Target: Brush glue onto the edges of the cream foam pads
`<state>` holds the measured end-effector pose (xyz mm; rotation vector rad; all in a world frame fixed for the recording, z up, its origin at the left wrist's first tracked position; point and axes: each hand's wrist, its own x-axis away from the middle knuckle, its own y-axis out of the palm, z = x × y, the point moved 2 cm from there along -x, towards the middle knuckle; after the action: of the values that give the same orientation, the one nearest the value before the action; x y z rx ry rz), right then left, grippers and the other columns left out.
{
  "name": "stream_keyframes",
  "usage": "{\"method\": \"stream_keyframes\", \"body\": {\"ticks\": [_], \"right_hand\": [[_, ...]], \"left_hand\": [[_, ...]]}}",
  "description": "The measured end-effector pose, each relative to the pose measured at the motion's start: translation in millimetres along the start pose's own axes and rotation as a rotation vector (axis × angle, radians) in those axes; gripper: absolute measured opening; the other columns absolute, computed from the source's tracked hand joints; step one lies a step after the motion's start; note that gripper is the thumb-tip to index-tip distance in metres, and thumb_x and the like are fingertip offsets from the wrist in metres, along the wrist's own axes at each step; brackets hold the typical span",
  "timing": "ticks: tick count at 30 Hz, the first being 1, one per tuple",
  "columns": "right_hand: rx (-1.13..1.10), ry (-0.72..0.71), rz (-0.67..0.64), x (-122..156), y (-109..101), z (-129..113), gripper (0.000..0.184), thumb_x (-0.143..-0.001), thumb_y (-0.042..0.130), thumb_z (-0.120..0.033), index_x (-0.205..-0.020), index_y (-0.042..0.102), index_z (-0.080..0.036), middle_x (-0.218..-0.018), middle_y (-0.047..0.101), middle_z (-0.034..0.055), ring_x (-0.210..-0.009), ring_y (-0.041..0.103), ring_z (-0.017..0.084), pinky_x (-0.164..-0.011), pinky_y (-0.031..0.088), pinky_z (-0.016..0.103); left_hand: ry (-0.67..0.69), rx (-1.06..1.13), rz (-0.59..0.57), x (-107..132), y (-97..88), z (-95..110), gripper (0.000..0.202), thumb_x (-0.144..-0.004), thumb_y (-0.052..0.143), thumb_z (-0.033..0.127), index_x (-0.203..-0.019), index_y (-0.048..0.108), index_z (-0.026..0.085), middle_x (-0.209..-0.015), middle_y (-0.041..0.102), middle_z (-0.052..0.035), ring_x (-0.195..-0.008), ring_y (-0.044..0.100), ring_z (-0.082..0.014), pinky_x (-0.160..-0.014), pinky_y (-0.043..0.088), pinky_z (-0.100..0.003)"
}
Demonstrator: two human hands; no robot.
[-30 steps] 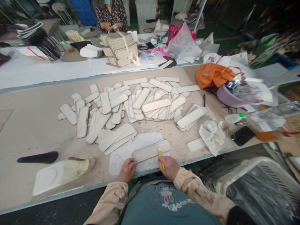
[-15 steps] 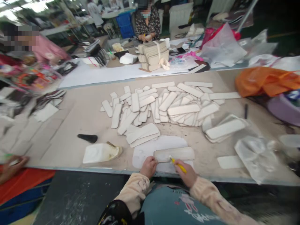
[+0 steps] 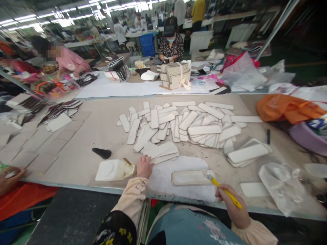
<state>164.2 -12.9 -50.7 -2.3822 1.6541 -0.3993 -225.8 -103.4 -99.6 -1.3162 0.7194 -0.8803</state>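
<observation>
My right hand (image 3: 237, 209) grips a yellow-handled brush (image 3: 228, 195). Its whitish bristles are at the right end of a long, round-cornered off-white strip (image 3: 190, 178). That strip lies flat on a white paper sheet (image 3: 158, 185). My left hand (image 3: 144, 166), fingers stretched out, is at the near left edge of a small stack of similar strips (image 3: 163, 151); whether it touches them I cannot tell. Just left of it lies a cut-open white plastic bottle (image 3: 108, 170) with a brown stick in its opening.
Many loose strips (image 3: 204, 129) are heaped behind the paper. A black cone-shaped object (image 3: 101, 153) lies at left. On the right are a clear plastic bag (image 3: 282, 183), another strip stack (image 3: 247, 154) and orange cloth (image 3: 288, 105). A co-worker's hand (image 3: 12, 175) is at the left edge.
My left hand has left the strip on the paper and moved left to the small stack. My right hand has moved right with the brush. The view has tilted up.
</observation>
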Motion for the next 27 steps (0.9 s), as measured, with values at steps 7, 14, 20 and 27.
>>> {"method": "stream_keyframes", "body": {"ticks": [7,14,20,27], "right_hand": [[-0.021,-0.048,0.060,-1.5,-1.0,-4.9,0.023,-0.082,0.052,-0.043,-0.088,0.056,-0.021,-0.069,0.060,0.0005,-0.059,0.056,0.015,-0.055,0.049,0.025],[-0.079,-0.125,0.197,-4.4,-6.9,-8.0,0.018,-0.085,0.053,-0.037,-0.092,0.056,-0.021,-0.079,0.061,0.0024,-0.061,0.056,0.014,-0.060,0.050,0.027],[-0.174,-0.133,0.335,-11.3,-17.6,-10.5,0.023,-0.088,0.049,-0.036,-0.105,0.053,-0.021,-0.104,0.060,0.0090,-0.079,0.064,0.019,-0.065,0.054,0.034],[-0.307,-0.111,0.246,-16.8,-19.0,-0.2,0.021,-0.087,0.050,-0.040,-0.098,0.043,-0.024,-0.128,0.050,0.0122,-0.104,0.059,0.024,-0.084,0.052,0.044]], "left_hand": [[0.075,-0.104,-0.196,-25.3,-0.5,-20.6,0.017,-0.084,0.048,0.019,-0.089,0.064,0.018,-0.096,0.063,-0.0089,-0.093,0.057,-0.0219,-0.083,0.040,-0.035],[0.128,-0.152,-0.144,-28.9,-27.6,-24.6,0.025,-0.086,0.040,0.021,-0.093,0.064,0.019,-0.097,0.065,-0.0085,-0.092,0.059,-0.0241,-0.083,0.041,-0.036],[0.167,0.086,0.152,-17.4,-76.9,-0.3,0.025,-0.087,0.038,0.029,-0.097,0.059,0.021,-0.094,0.065,-0.0076,-0.083,0.061,-0.0226,-0.073,0.047,-0.033],[0.550,0.604,-0.394,41.7,-102.1,109.2,0.023,-0.086,0.039,0.029,-0.091,0.061,0.025,-0.076,0.064,-0.0019,-0.064,0.060,-0.0140,-0.062,0.048,-0.023]]}}
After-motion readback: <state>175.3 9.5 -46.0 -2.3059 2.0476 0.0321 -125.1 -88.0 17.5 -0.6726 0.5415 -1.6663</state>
